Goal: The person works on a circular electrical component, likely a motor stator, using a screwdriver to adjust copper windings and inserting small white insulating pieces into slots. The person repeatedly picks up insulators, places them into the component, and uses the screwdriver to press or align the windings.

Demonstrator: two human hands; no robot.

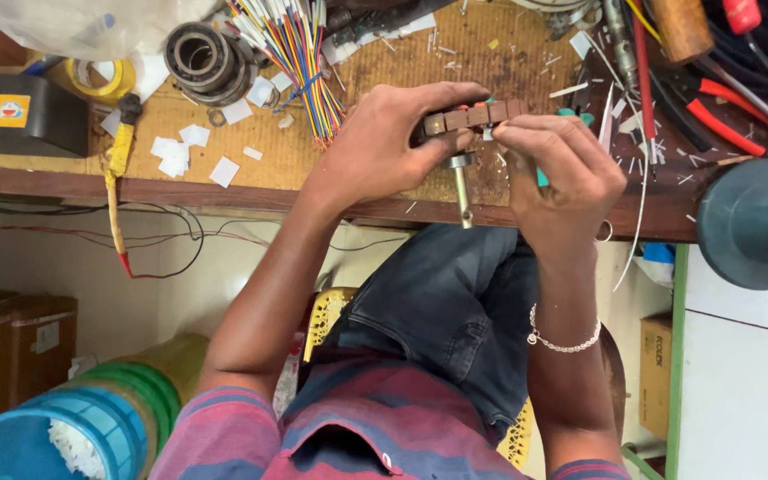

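My left hand [384, 142] grips a small brown slotted motor core [477, 116] with a metal shaft [461, 191] sticking out toward me, held just above the front edge of the wooden workbench [224, 191]. My right hand [562, 173], with a bead bracelet on its wrist, pinches the right end of the core with its fingertips. A teal piece [542, 176] shows behind its fingers; what it is cannot be told.
A bundle of coloured wires [291, 44], metal bearing rings [206, 58], a yellow tape roll [100, 80] and white paper squares [180, 151] lie to the left. Red-handled pliers [713, 111] and a dark round lid [757, 222] sit right. Stacked coloured baskets [91, 427] stand below.
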